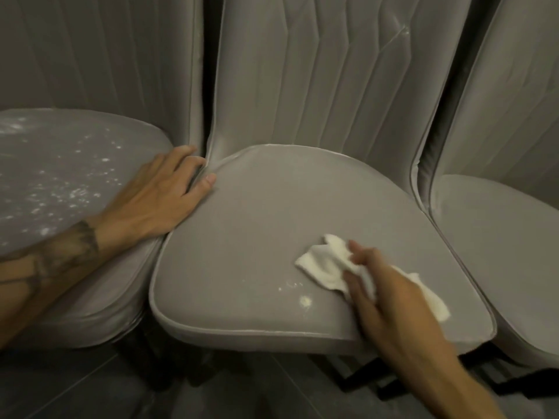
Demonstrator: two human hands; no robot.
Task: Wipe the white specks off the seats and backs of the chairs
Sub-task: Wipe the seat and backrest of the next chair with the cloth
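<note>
Three grey upholstered chairs stand side by side. On the middle chair's seat (257,231) my right hand (384,294) holds a crumpled white cloth (326,264) pressed to the cushion near its front right. A few white specks (304,300) lie just left of that hand. My left hand (163,195) rests flat in the gap between the left seat (60,182) and the middle seat, fingers straight and reaching toward the backrest. The left seat is covered with many white specks. The middle backrest (332,71) shows a faint white mark near its upper right.
The right chair's seat (514,252) looks free of specks, and only part of it shows. Dark tiled floor (90,388) and black chair legs lie below the seats. The chairs touch each other, leaving narrow gaps.
</note>
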